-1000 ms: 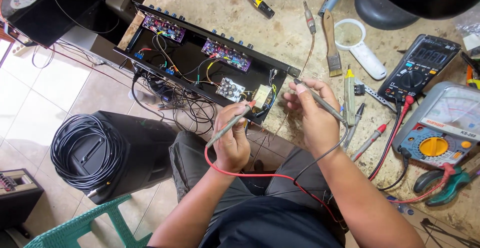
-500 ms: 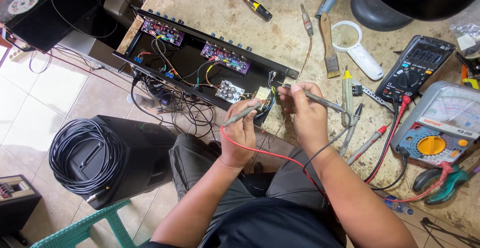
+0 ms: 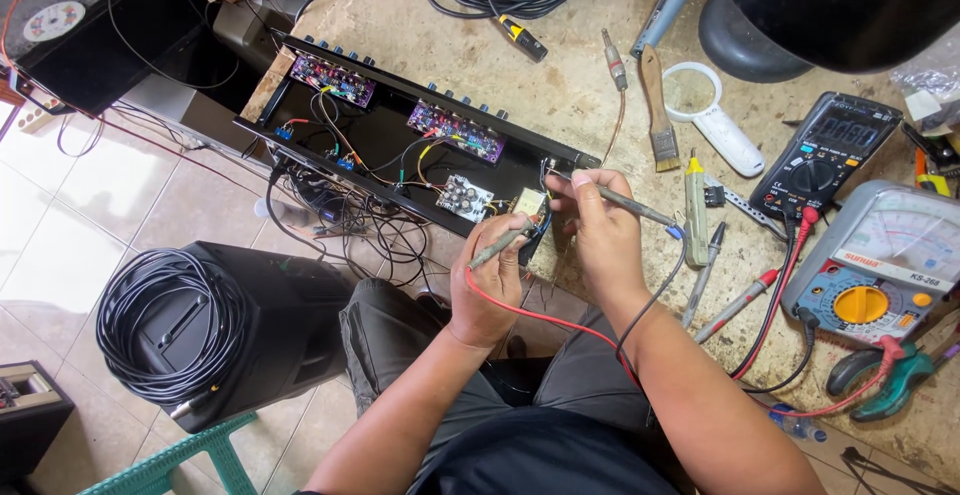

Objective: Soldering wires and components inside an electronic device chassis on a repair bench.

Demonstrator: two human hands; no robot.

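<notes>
Left hand [image 3: 487, 290]: grip clenched on red-lead probe [image 3: 497, 246], tip at open chassis [image 3: 400, 140].
Right hand [image 3: 600, 235]: grip clenched on black-lead probe [image 3: 632, 204], beside chassis.

Single head cam, looks steeply down, close over workbench [image 3: 560, 105] edge & lap.

Left hand [image 3: 487, 280] and right hand [image 3: 597, 230] each pinch a probe, tips at the open black chassis [image 3: 400, 145] on the worktop [image 3: 560, 85].
</notes>
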